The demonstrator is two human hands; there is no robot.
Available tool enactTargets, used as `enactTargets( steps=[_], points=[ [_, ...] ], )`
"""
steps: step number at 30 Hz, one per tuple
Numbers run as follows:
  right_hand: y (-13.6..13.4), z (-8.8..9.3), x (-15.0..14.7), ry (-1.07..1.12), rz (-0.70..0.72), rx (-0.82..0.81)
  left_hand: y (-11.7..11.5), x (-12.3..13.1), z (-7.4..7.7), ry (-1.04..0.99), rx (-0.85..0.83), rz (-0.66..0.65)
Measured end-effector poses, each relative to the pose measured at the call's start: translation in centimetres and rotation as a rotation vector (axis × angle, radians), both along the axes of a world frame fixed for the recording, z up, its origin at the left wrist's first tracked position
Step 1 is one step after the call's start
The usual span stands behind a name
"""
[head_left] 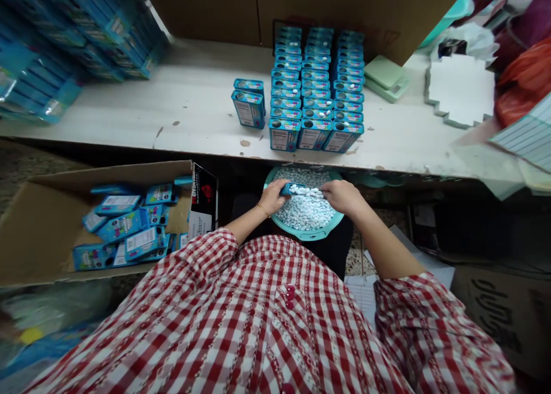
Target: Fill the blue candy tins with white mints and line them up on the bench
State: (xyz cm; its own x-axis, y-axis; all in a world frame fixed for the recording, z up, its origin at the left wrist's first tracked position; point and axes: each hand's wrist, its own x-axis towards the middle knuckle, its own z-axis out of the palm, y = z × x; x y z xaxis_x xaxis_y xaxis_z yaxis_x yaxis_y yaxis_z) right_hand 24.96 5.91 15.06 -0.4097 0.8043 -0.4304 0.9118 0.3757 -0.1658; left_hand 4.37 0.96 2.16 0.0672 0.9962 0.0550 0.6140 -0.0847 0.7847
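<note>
I've got a long white workbench (193, 104) running across my view, its top worn and chipped, with brown patches showing through the paint. Behind it, large brown cardboard sheets (327, 9) stand in place of any wall I can make out, meeting at a vertical seam. Under the bench the space falls into deep shadow, so I can't pick out much there. The floor is speckled terrazzo (359, 250), with loose white papers (360, 293) lying on it at lower right, beside a cardboard carton (503, 319) printed with black lettering. The light reaches me flat and soft, brightest along the benchtop
</note>
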Motion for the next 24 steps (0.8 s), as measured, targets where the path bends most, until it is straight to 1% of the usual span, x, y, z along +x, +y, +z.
enactTargets(
  steps=[2,5,7,8,10,11,13,15,16,18,20,22,24],
  points=[
    [-0.2,1.5,-1.6,-0.126,0.030,0.003,-0.1,0.1,-0.1,0.020,0.002,-0.019],
    [-0.4,3.1,-3.0,-0.193,0.081,0.025,-0.1,0.0,-0.3,-0.003,0.019,-0.020],
    [-0.5,3.5,-2.6,-0.192,0.101,0.042,0.0,-0.2,-0.5,-0.046,0.024,0.001],
    [-0.5,3.5,-2.0,-0.186,0.098,0.048,0.0,-0.4,-0.6,-0.075,0.021,0.017],
    [-0.6,2.8,0.2,-0.172,0.057,0.051,0.0,-0.9,-0.8,-0.156,0.002,0.055],
    [-0.8,2.1,1.6,-0.167,0.024,0.048,-0.1,-1.2,-0.8,-0.211,-0.014,0.077],
    [-1.3,-0.1,4.1,-0.173,-0.050,0.025,-0.2,-1.7,-1.1,-0.346,-0.062,0.115],
    [-2.1,-3.1,5.6,-0.201,-0.102,-0.014,-0.3,-1.9,-1.6,-0.503,-0.121,0.144],
    [-2.6,-4.8,5.7,-0.209,-0.120,-0.032,-0.3,-1.8,-1.9,-0.579,-0.152,0.156],
    [-3.4,-8.2,4.8,-0.193,-0.136,-0.052,-0.2,-1.2,-2.6,-0.696,-0.222,0.183],
    [-3.7,-11.2,3.0,-0.127,-0.161,-0.061,0.0,-0.2,-3.1,-0.756,-0.290,0.214],
    [-3.6,-13.3,1.5,0.009,-0.240,-0.078,0.2,0.7,-3.2,-0.781,-0.332,0.222],
    [-3.2,-14.6,0.9,0.150,-0.323,-0.097,0.2,1.2,-2.7,-0.803,-0.344,0.203]
  ],
)
